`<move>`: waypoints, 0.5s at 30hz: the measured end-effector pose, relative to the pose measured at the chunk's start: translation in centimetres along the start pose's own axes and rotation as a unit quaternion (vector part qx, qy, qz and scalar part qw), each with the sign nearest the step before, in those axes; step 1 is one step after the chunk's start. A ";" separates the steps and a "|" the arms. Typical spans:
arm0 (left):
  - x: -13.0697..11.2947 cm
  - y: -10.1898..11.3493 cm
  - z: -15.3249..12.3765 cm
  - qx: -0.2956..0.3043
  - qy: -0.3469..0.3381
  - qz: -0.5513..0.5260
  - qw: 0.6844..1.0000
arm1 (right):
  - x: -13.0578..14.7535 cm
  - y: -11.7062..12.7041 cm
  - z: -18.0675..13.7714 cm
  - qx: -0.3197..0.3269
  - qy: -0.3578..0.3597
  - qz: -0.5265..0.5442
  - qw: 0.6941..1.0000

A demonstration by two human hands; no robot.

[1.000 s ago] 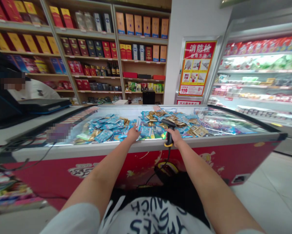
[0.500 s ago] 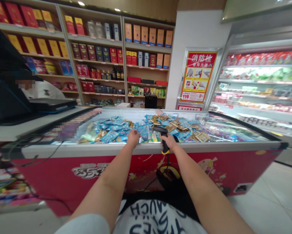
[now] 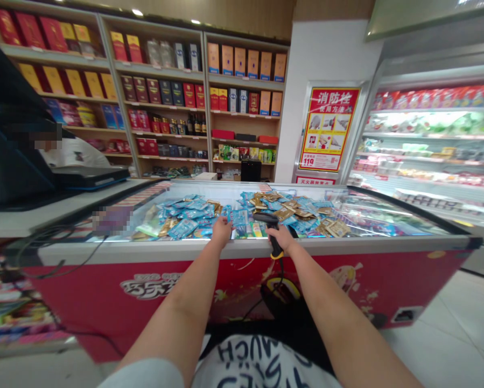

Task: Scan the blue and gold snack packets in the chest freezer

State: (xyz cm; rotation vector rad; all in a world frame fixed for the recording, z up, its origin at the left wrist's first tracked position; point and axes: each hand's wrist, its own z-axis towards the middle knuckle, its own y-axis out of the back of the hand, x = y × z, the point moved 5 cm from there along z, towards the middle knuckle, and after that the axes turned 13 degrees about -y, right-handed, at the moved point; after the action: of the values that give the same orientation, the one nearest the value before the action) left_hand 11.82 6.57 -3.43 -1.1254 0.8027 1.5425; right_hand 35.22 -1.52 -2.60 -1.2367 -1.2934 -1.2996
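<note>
My right hand (image 3: 282, 238) is wrapped around the grip of a black and yellow barcode scanner (image 3: 266, 219). The scanner's head points left, toward my other hand, and its cable hangs down in front of the freezer. Closed at the fingertips, my left hand (image 3: 222, 233) pinches a small blue packet (image 3: 237, 217) above the front rim. Most of that packet blends with the pile behind it. On the glass top of the chest freezer (image 3: 387, 242) lie a left heap of blue packets (image 3: 184, 227) and a right heap mixed with gold packets (image 3: 300, 207).
At the left stands a counter (image 3: 11, 223) with a dark checkout machine (image 3: 15, 145), a person (image 3: 78, 153) behind it. Loose cables (image 3: 60, 267) hang at the freezer's left corner. Shelves of boxes (image 3: 161, 89) line the back; a lit refrigerated display (image 3: 431, 145) stands right.
The view has shifted very slightly. Both hands stay over the front rim, with the scanner grip tilted a little more to the right. The heaps look the same.
</note>
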 end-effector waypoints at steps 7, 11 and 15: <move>0.0 0.1 0.0 0.001 -0.008 0.016 1.000 | -0.1 0.1 -0.1 -0.009 0.000 0.006 1.000; -0.3 0.1 -0.2 -0.002 -0.006 0.017 1.000 | -0.1 0.1 -0.1 -0.013 0.000 0.004 1.000; -0.5 0.1 -0.3 -0.001 -0.005 0.014 1.000 | 0.0 0.1 -0.2 -0.012 0.003 0.001 1.000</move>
State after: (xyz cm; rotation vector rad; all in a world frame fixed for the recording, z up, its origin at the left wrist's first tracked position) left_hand 11.78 6.08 -3.06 -1.1110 0.8131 1.5702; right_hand 35.30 -1.77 -2.60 -1.2491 -1.2768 -1.3198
